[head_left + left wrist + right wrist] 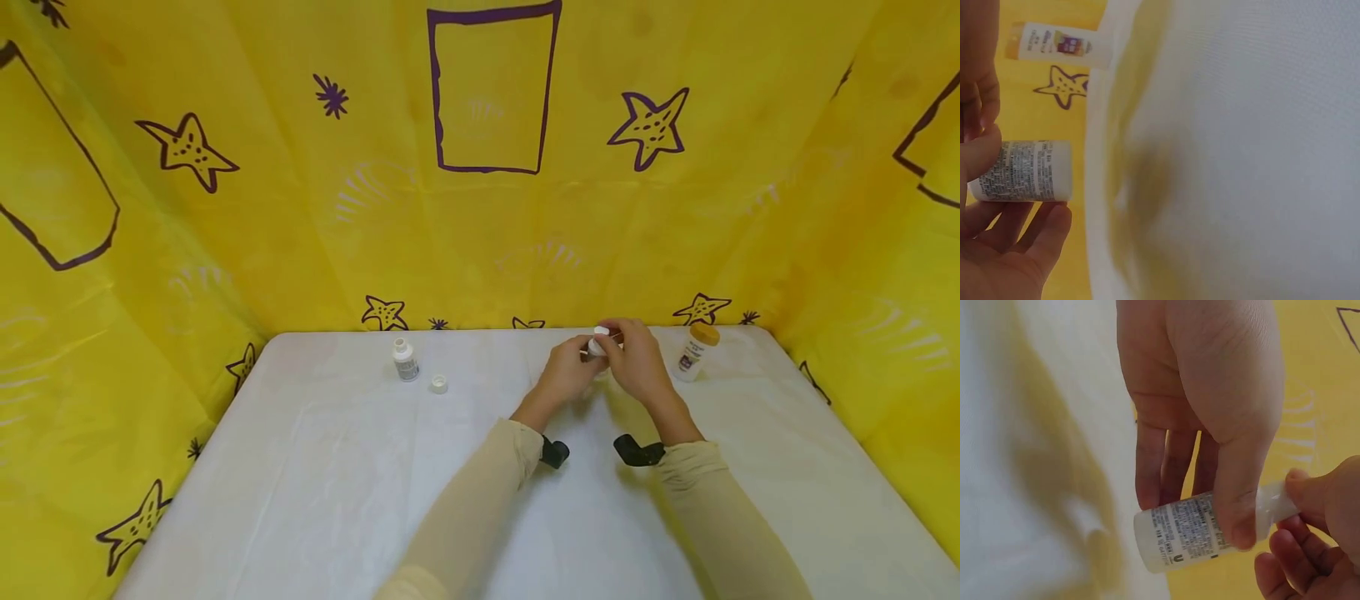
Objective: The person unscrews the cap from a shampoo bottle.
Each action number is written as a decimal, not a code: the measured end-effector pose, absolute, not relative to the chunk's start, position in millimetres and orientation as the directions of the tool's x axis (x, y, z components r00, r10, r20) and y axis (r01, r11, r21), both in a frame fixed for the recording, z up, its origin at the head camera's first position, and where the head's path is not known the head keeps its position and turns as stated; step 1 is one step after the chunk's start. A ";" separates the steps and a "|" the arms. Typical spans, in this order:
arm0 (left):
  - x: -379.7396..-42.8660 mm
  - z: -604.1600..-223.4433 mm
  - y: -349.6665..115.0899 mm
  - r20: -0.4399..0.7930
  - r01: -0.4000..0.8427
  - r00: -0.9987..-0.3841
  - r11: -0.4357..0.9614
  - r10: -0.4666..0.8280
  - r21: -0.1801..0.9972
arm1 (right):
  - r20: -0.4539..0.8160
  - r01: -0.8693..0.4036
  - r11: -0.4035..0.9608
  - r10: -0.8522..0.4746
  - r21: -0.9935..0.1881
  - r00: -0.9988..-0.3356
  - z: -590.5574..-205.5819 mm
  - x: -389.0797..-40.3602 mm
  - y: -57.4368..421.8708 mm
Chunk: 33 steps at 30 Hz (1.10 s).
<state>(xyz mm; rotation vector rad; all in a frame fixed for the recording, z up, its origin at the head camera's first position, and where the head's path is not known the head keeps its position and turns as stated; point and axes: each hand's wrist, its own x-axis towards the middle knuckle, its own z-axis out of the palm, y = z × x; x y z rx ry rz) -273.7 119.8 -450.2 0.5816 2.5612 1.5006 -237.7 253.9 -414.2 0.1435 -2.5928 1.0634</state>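
Near the table's back edge, my left hand (566,372) grips a small white pill bottle (1032,172) round its labelled body. Its thumb lies on one side and its fingers on the other. My right hand (637,360) pinches the white cap (1274,503) at the bottle's top. In both wrist views the bottle is held above the tabletop. Fingers cover part of the label and cap, so whether the cap is loose cannot be told.
To the left stands an uncapped white bottle (406,363), with a loose white cap (438,384) beside it. A white bottle with an orange lid (703,335) stands right of my hands. Yellow patterned cloth (480,242) walls the white table (337,483).
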 end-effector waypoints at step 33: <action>-241.4 -413.9 45.2 0.216 0.395 -0.896 0.473 0.388 0.788 | 0.327 -0.207 0.579 0.109 -0.788 -0.939 -383.2 -218.7 194.3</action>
